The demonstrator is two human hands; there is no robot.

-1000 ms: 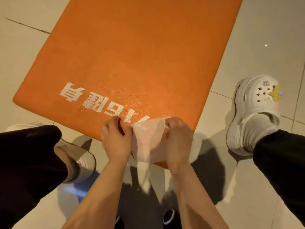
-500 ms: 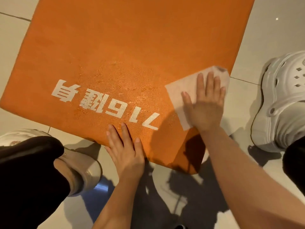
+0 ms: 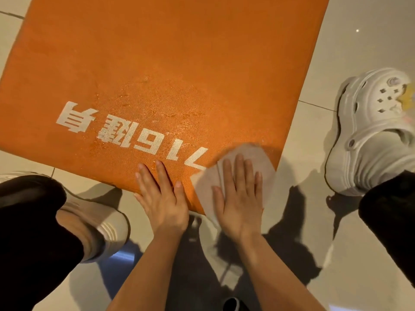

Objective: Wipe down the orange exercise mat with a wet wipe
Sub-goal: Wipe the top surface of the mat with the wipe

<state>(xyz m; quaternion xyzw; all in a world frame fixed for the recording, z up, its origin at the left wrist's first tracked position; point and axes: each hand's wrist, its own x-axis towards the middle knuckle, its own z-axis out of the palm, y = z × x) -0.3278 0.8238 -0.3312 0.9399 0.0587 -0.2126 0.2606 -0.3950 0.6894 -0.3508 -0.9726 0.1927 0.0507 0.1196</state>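
At the near corner of the orange exercise mat [image 3: 170,63], which lies flat on the tiled floor [image 3: 336,254], a wet wipe [image 3: 258,153] is pressed down under the right hand [image 3: 241,199] with fingers straight, while the mat edge is steadied by the flat, open left hand [image 3: 162,198]. The wipe is judged thin, limp and prone to bunching, so it is best driven under a flat palm; the mat looks soft and grippy. The mat's far end is cut off, and part of the wipe is hidden beneath the palm.

Indoor room: glossy pale floor tiles [image 3: 350,48], orange exercise mat [image 3: 157,63] laid out
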